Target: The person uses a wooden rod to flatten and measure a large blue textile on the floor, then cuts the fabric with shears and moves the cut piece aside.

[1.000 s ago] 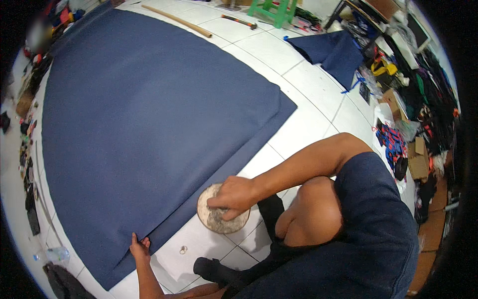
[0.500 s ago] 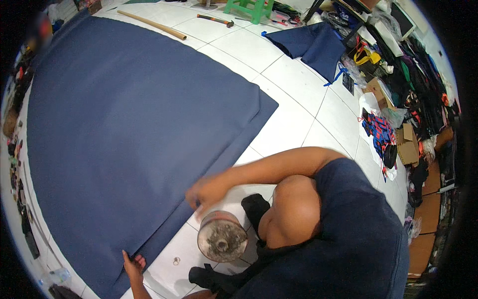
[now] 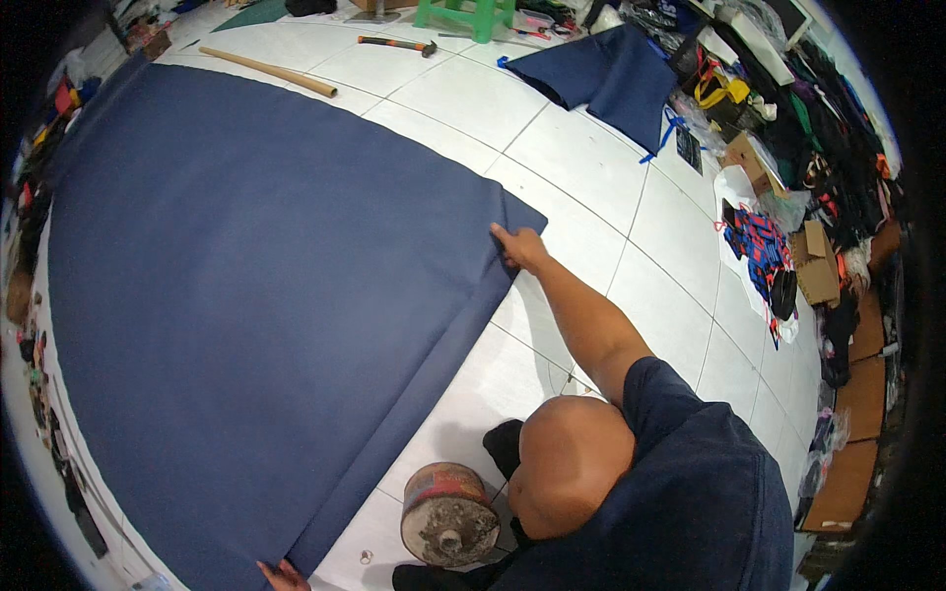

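Observation:
A large navy-blue sheet of fabric [image 3: 246, 266] lies spread over the floor, with a folded strip [image 3: 414, 404] along its near right edge. At the far right end of that fold, my right hand [image 3: 521, 246] pinches the fabric, thumb on top and fingers partly under it. My left hand [image 3: 285, 575] holds the near end of the same edge, partly cut off by the picture's lower rim. Between my feet stands a dirty round tin [image 3: 448, 527] with a worn grey top and a reddish side.
A wooden tube [image 3: 266, 71], a hammer [image 3: 397, 44] and a green stool [image 3: 465, 15] are beyond the sheet. Another navy fabric piece [image 3: 606, 84] lies on the white tiles. Cardboard boxes [image 3: 816, 261] and heaped goods line the right. A small ring [image 3: 366, 558] is near the tin.
My right hand has moved from above the tin out to the far right corner of the fabric and taken hold there. My left hand stays at the near end. The view has shifted.

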### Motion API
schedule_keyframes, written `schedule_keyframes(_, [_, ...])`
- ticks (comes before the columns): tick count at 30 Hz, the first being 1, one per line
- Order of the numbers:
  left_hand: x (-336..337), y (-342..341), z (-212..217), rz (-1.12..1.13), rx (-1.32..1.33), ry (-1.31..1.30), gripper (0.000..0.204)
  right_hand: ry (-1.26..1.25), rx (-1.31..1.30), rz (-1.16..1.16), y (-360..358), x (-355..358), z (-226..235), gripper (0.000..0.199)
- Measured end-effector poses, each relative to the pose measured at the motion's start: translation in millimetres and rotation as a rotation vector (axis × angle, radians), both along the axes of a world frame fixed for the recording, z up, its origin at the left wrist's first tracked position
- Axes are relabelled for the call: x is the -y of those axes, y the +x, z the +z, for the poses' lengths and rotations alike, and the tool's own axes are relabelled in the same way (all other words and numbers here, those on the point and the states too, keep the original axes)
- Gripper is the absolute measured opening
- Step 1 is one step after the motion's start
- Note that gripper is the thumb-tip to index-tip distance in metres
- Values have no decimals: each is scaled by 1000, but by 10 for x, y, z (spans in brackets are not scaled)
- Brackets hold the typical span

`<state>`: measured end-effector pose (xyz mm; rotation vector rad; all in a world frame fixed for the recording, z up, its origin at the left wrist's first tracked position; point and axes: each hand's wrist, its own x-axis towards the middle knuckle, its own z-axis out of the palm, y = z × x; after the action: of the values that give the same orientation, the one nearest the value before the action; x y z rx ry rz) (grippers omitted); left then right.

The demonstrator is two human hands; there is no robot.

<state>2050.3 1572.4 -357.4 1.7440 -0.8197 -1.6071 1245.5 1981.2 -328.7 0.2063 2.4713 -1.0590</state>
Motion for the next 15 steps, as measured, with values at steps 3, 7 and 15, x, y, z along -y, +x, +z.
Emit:
schedule_keyframes(3, [-233, -523, 385, -24, 62, -22, 51, -307, 5, -228, 61, 294, 30, 70])
schedule_keyframes(7, [-262, -444, 265, -114, 370, -82, 48, -179, -409, -407, -380, 105, -207, 64])
schedule_keyframes(15, [-414, -164, 168, -51, 221, 40, 34, 237, -323, -22, -541, -419, -67, 60])
